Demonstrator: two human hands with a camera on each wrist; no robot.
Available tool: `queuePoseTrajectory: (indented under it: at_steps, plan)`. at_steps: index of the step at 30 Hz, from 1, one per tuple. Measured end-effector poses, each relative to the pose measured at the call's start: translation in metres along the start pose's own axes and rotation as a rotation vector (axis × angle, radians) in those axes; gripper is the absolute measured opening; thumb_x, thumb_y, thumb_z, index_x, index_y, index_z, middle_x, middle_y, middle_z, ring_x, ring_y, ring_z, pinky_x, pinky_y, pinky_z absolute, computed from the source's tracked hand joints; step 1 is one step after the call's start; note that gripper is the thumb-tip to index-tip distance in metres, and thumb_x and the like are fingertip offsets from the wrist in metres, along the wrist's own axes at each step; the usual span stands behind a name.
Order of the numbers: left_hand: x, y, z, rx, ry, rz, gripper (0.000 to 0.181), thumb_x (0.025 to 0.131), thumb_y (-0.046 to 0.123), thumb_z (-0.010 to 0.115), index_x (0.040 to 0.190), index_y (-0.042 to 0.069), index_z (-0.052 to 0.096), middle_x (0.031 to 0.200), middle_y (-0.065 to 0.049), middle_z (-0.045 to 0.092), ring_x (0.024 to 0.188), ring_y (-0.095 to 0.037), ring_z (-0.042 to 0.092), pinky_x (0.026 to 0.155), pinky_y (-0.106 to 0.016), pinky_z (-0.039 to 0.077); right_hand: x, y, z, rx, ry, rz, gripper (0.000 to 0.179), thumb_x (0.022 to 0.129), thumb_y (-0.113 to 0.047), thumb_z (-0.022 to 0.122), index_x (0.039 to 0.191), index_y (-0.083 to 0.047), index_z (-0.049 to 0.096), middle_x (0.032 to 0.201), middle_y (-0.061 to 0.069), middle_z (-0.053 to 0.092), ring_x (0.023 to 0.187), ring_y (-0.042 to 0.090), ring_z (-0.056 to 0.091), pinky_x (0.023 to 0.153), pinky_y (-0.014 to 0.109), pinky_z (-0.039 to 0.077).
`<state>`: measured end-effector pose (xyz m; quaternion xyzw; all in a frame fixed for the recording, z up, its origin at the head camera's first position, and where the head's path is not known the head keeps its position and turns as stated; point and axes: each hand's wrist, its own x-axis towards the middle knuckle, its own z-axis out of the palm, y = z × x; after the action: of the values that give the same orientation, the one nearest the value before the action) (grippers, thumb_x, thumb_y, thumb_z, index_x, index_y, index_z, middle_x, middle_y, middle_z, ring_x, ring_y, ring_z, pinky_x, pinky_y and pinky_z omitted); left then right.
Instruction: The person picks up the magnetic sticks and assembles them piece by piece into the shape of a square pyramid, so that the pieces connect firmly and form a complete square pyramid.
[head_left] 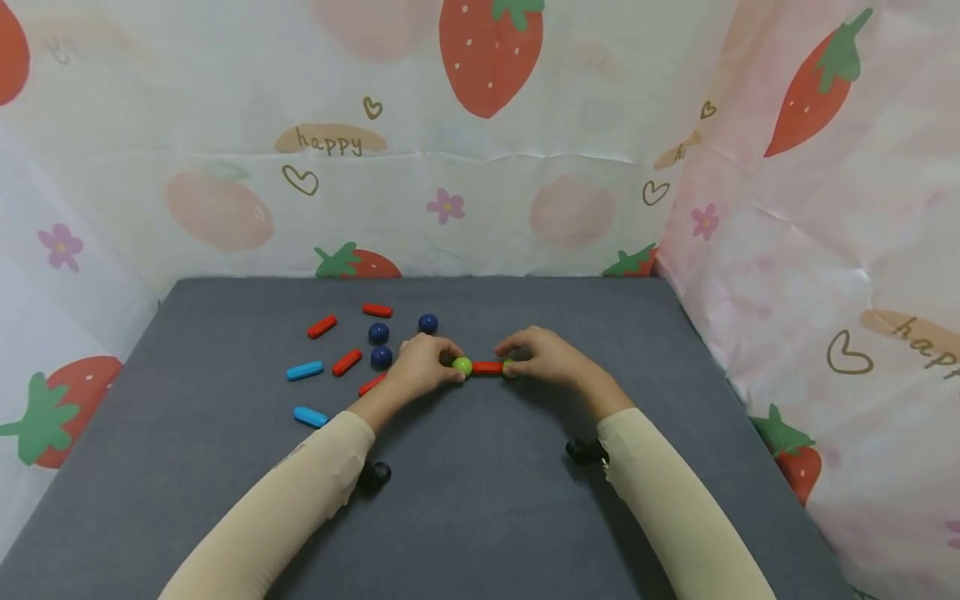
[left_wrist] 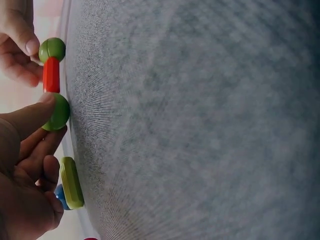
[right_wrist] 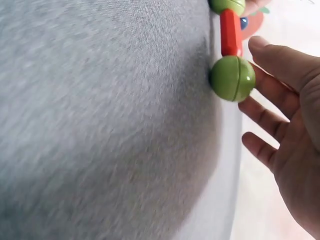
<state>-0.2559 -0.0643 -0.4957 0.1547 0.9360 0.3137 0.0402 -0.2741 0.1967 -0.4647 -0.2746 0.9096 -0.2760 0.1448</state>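
In the head view, a red rod [head_left: 487, 367] joins two green balls, the left ball [head_left: 462, 367] and the right ball [head_left: 509, 367], lying on the grey table. My left hand [head_left: 420, 367] pinches the left ball between thumb and fingers, also plain in the left wrist view. Around the right ball, my right hand [head_left: 551, 358] is spread loosely. The right wrist view shows its thumb apart from that green ball [right_wrist: 232, 78], with fingers behind it. Beside my left hand's lower fingers lies a yellow-green rod [left_wrist: 72, 183], hidden in the head view.
Left of my hands lie several red rods [head_left: 347, 362], two light blue rods [head_left: 305, 371] and three dark blue balls [head_left: 378, 333]. The grey table [head_left: 480, 517] meets a strawberry-print curtain [head_left: 487, 225] at the back and sides.
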Motion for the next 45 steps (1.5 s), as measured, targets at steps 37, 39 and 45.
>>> queuePoseTrajectory:
  at_steps: [37,39,45]
  plan:
    - [-0.008,-0.004,-0.014,-0.017,-0.035,-0.006,0.032,0.089,0.028,0.082,0.120,0.023,0.075,0.119,0.003,0.071,0.113,-0.026,0.051,0.099,-0.048,0.039,0.029,-0.013,0.013,0.090,-0.132,0.059,0.018,0.095,-0.023,0.075,0.113,-0.019,0.079,0.104,-0.005,0.076,0.094,0.012,0.068,0.085,0.034,0.056]
    - [-0.011,-0.006,-0.019,-0.018,-0.027,0.000,0.033,0.090,0.028,0.081,0.122,0.022,0.075,0.121,0.002,0.070,0.113,-0.026,0.051,0.099,-0.048,0.040,0.028,-0.013,0.014,0.097,-0.122,0.079,0.018,0.096,-0.025,0.075,0.113,-0.020,0.079,0.105,-0.005,0.075,0.095,0.012,0.068,0.086,0.035,0.055]
    - [-0.029,-0.006,-0.038,-0.043,-0.009,-0.010,0.034,0.092,0.025,0.080,0.124,0.018,0.074,0.124,0.002,0.071,0.115,-0.025,0.052,0.093,-0.045,0.046,0.021,-0.010,0.016,0.135,-0.093,0.108,0.019,0.096,-0.027,0.075,0.112,-0.019,0.079,0.102,-0.005,0.075,0.094,0.014,0.065,0.085,0.036,0.053]
